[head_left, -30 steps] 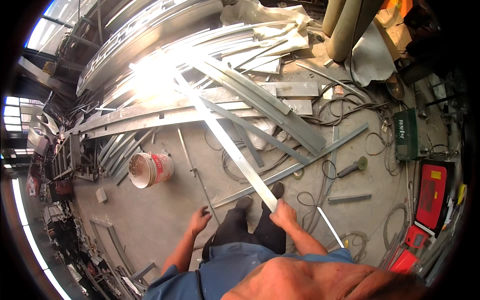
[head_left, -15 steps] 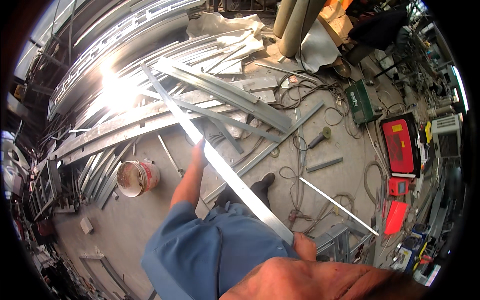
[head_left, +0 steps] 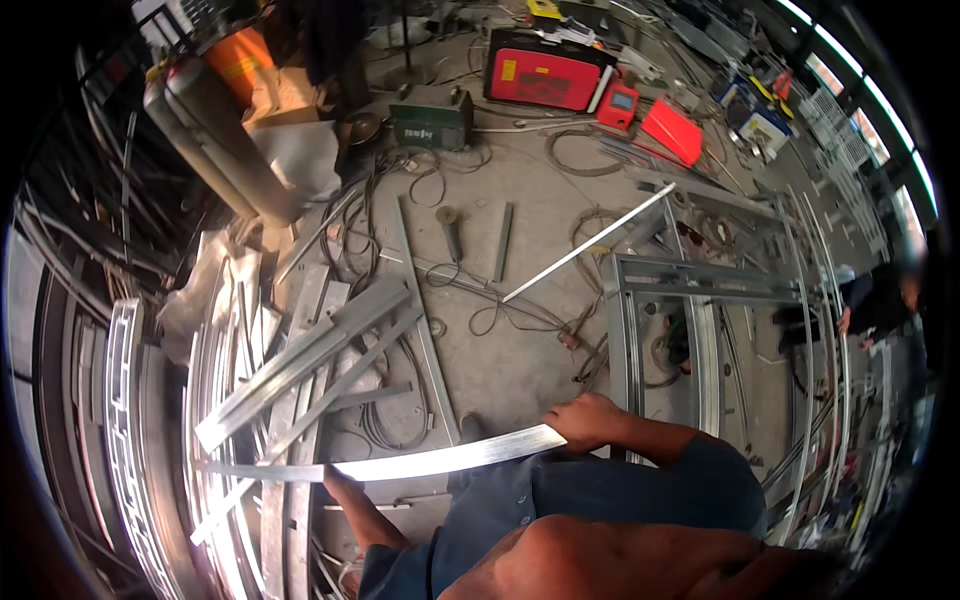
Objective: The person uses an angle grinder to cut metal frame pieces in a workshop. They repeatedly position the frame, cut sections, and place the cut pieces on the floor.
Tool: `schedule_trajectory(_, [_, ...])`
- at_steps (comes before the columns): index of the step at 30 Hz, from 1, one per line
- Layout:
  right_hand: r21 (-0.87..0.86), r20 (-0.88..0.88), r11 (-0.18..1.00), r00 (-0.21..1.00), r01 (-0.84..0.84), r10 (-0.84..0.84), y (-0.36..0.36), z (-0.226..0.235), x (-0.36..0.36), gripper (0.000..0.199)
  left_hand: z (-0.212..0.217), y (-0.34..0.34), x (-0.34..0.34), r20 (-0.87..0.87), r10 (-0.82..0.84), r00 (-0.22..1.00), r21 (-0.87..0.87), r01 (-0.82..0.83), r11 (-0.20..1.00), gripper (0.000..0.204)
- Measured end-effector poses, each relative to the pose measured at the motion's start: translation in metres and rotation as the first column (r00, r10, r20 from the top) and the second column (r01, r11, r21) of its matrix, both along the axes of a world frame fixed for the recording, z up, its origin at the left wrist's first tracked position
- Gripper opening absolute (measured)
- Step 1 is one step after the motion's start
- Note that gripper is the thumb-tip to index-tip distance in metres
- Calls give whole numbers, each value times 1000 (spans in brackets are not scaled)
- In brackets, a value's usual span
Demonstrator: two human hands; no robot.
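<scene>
A long flat silver metal bar (head_left: 440,460) runs crosswise in front of my body, its far left end over a stack of metal profiles (head_left: 310,350). My left hand (head_left: 340,486) is closed on the bar left of its middle; part of that grip is hidden under the metal. At the bar's right end, my right hand (head_left: 588,418) has its fingers wrapped round the edge. Just beyond that hand stands a welded metal frame (head_left: 622,345) of square tubes. A thin grey strip (head_left: 425,320) lies on the floor ahead of the bar.
An angle grinder (head_left: 453,240), loose cables and a white rod (head_left: 590,242) lie on the floor ahead. Farther back are a green machine (head_left: 430,122) and a red machine (head_left: 545,78). Gas cylinders (head_left: 225,150) stand far left. Another person (head_left: 880,300) is at the right.
My view and body have turned to the right. The bar, earlier slanting from far left to near right, now lies nearly crosswise. Both hands have kept hold of it.
</scene>
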State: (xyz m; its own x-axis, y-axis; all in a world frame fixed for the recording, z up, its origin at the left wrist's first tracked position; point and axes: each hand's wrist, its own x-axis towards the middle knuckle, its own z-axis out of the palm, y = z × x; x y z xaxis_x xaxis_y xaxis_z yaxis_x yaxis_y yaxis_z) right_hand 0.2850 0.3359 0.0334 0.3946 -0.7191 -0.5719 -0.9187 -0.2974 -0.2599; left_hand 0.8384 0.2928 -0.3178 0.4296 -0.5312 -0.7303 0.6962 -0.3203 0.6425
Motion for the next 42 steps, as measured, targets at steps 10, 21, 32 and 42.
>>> schedule_trajectory(10, [-451,-108,879,968,154,-226,115,2,-144,38,18,46,-113,-136,-132,982,71,142,987,28])
schedule_trajectory(21, [-735,131,539,866,412,-482,264,-28,-224,39,271,25,-275,-329,-199,923,-367,69,928,11])
schedule_trajectory(32, [-727,368,102,511,679,-776,434,-78,-210,38,391,50,-405,-359,-728,584,-784,235,574,34])
schedule_trajectory(42, [-560,331,-226,-34,797,-943,564,-92,-106,44,431,-42,-546,345,-651,676,-855,513,80,55])
